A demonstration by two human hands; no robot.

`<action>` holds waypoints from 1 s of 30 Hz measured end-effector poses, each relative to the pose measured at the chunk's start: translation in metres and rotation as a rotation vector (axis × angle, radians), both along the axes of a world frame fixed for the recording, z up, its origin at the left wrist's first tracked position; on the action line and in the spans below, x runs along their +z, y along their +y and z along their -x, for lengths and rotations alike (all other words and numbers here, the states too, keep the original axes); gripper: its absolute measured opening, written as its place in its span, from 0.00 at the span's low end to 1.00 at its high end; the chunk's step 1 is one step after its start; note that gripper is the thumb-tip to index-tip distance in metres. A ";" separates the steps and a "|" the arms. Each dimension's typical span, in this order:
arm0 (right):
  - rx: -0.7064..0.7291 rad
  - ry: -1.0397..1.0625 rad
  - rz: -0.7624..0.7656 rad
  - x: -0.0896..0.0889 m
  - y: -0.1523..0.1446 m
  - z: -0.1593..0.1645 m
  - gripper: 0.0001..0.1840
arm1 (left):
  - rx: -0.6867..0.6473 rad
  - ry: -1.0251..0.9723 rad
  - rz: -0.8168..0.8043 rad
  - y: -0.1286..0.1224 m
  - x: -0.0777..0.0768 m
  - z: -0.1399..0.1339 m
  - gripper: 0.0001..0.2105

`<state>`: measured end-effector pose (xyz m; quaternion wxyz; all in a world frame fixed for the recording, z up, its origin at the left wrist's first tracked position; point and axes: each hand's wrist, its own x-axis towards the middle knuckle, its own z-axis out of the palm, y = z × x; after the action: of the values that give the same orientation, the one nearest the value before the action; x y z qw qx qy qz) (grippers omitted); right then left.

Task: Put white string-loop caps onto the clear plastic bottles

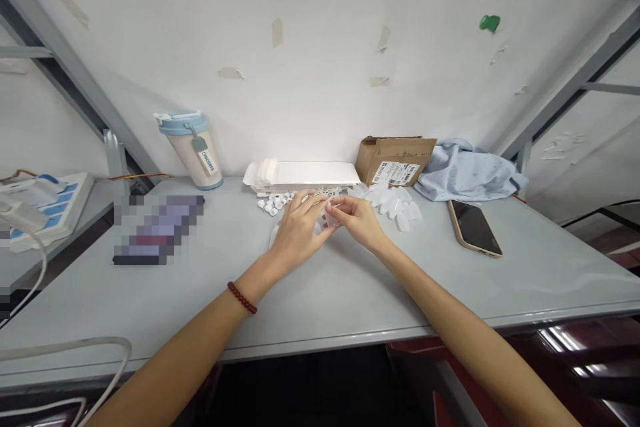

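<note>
My left hand (299, 227) and my right hand (361, 219) meet over the middle of the grey table. Between their fingertips they pinch a small translucent piece (331, 219) with red on it; the fingers cover much of it, so its exact kind is unclear. Beyond the left fingers lies a scatter of small white pieces (274, 203). Thin white strips (325, 191) lie just behind the fingertips. To the right of my right hand, several flat translucent plastic pieces (395, 203) are heaped loosely. Something clear (273, 235) shows partly from under my left hand.
A long white box (315, 173) and an open cardboard box (395, 159) stand by the wall. Light-blue cloth (465, 170) and a phone (475, 228) lie right. Left are a tumbler (193, 150), a blurred flat object (163, 230) and a power strip (55, 207) with cables.
</note>
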<state>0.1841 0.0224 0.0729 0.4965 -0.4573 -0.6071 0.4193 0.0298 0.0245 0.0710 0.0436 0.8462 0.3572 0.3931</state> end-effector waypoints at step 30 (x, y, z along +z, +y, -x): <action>0.114 -0.637 0.017 -0.011 0.012 -0.011 0.14 | -0.053 0.204 0.367 0.002 -0.010 0.004 0.17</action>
<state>0.1948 0.0348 0.0617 0.2535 -0.5348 -0.7531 0.2876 0.0261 0.0264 0.0612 0.1709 0.8685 0.4031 0.2323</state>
